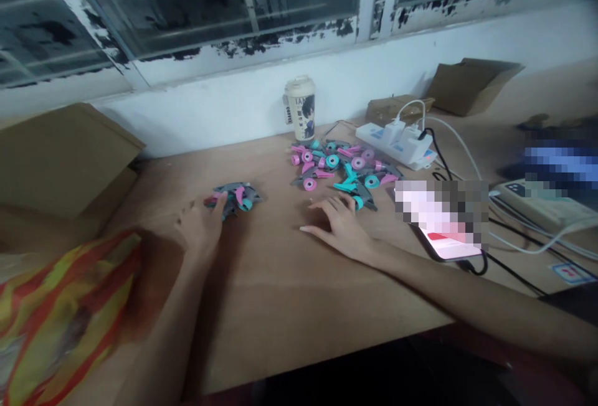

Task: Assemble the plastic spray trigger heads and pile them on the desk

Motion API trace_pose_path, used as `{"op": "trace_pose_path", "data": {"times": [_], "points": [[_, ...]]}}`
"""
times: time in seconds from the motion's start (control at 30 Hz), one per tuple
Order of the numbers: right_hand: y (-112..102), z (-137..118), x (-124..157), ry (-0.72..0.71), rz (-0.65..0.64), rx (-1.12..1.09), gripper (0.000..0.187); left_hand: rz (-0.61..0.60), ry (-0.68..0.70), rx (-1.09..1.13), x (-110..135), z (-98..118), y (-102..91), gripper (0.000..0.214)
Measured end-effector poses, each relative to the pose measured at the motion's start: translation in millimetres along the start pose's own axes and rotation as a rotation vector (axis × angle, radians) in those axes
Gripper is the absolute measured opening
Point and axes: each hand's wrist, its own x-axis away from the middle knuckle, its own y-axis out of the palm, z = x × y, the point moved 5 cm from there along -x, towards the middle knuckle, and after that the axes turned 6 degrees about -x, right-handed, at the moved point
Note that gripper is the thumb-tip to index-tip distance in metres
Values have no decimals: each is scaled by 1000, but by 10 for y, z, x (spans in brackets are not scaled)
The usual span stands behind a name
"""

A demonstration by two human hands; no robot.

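My left hand rests at a small cluster of grey plastic pieces with pink and teal parts. Its thumb and fingers close around the near left side of the cluster; which piece they grip is partly hidden. To the right, my right hand has its thumb and fingers apart, palm over the table. Its fingertips are beside a grey and teal piece at the front of a larger pile. That pile mixes grey pointed bodies with pink and teal levers and round rings.
A lidded coffee cup stands behind the pile near the wall. A white power strip, cables and a lit phone lie to the right. Cardboard boxes and a striped plastic bag are at left on the wooden table.
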Motion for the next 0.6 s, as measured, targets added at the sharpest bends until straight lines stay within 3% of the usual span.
{"op": "trace_pose_path", "data": {"times": [0.1, 0.17, 0.33, 0.47, 0.6], "points": [[14, 1, -2, -5, -15, 4, 41, 44, -62, -135, 35, 12, -27, 38], [15, -8, -1, -9, -18, 3, 40, 91, -34, -181, 70, 85, -60, 41], [-1, -144, 34, -90, -69, -78, 23, 173, 209, -36, 279, 409, -46, 32], [-5, -408, 119, -338, -148, -219, 16, 24, 472, 140, 584, 772, 167, 21], [-33, -523, 167, -465, -103, -281, 16, -127, 565, 120, 728, 1096, 443, 19]]}}
